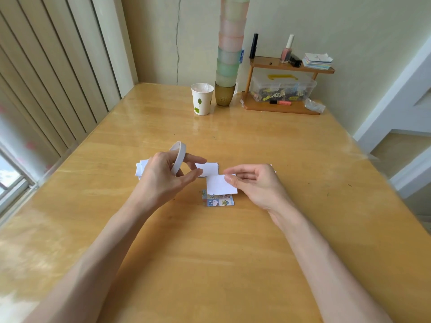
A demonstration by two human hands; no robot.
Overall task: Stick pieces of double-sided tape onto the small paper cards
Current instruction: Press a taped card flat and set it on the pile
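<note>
My left hand (163,177) holds a white roll of double-sided tape (179,158) above the table, a finger passed through its ring. My right hand (251,183) pinches a small white paper card (219,184) by its right edge, just right of the roll. Below the card, a small stack of printed cartoon cards (219,201) lies on the wooden table (210,252). More white paper pieces (208,169) lie behind my hands, partly hidden by them.
At the back of the table stand a paper cup (202,99), a brown glass under a tall stack of pastel cups (229,50), and a small wooden shelf (282,87) with a clear box, bottles and notes. A window with blinds is on the left.
</note>
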